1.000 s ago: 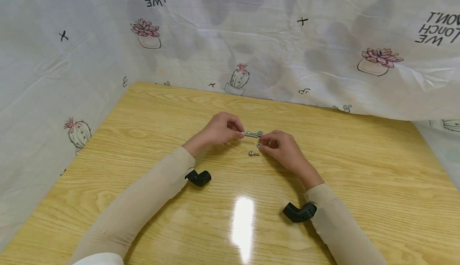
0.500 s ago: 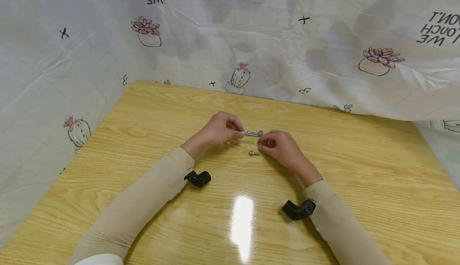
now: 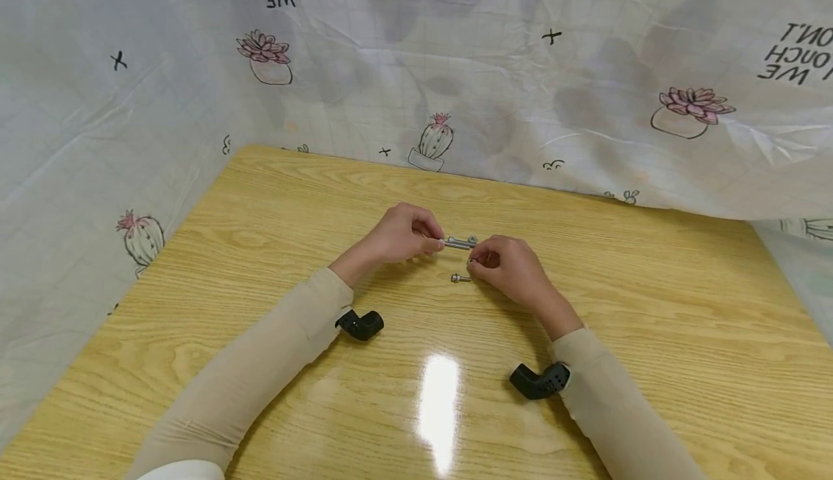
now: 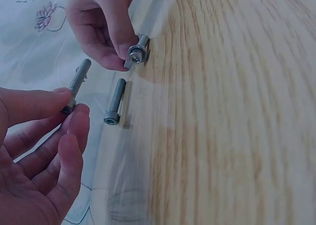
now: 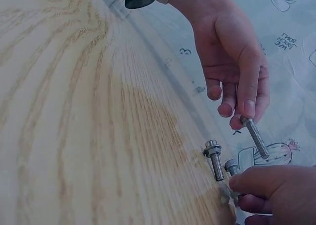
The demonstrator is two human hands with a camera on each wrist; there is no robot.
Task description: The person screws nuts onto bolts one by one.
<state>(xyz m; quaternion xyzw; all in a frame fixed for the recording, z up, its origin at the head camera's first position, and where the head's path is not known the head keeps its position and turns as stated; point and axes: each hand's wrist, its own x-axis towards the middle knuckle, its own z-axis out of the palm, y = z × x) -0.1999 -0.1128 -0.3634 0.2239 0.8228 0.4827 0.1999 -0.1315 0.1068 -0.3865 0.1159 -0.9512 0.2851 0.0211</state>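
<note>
In the head view my left hand (image 3: 405,234) pinches a socket-head bolt (image 3: 458,244) near its head, with the threaded end pointing toward my right hand (image 3: 510,267). The left wrist view shows this bolt (image 4: 78,82) between thumb and fingers, tilted upward. My right thumb and fingertips pinch a small nut (image 3: 471,261), mostly covered by them, just below the bolt's tip. A second socket-head bolt (image 4: 115,102) lies on the table. Another bolt with a nut on it (image 3: 459,277) lies close to the right fingertips.
Another nut (image 3: 472,239) shows just beyond the held bolt's tip. The wooden table (image 3: 312,386) runs back to a printed cloth (image 3: 494,104). Black wrist-worn pieces jut from the left sleeve (image 3: 312,299) and the right sleeve (image 3: 605,386).
The right fingertips have closed over the nut, which showed more plainly at their tips before. The left hand with its bolt has shifted slightly to the right.
</note>
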